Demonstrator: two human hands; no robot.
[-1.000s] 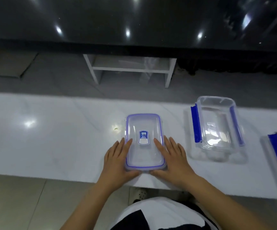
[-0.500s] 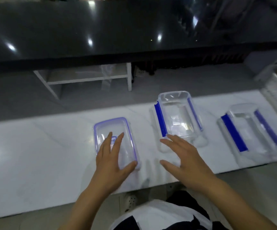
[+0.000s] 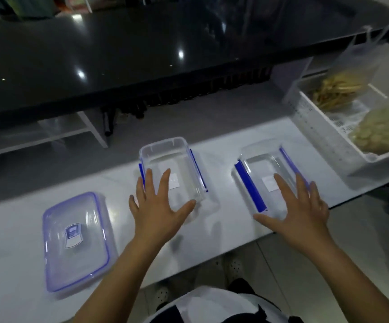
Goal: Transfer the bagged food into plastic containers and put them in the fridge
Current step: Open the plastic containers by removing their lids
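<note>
My left hand and right hand are both spread flat with fingers released, holding nothing. The left hovers over the near end of the middle container; the right over the near end of the right container. Whether either palm actually touches the plastic I cannot tell. Both tubs sit uncovered on the white bench, their blue clips folded outward, which I take as readiness for filling. To my left, apart from them, lies a lid with a blue rim and a label, flat on the bench and out of the way.

The bagged food is at my far right, in a white tray at the bench's end: a bag of pale yellow sticks behind, and a bag of pale crumbly food nearer. Neither bag has been emptied, so I judge the transfer not yet begun; my open palms seem placed to steady or line up the tubs.
</note>
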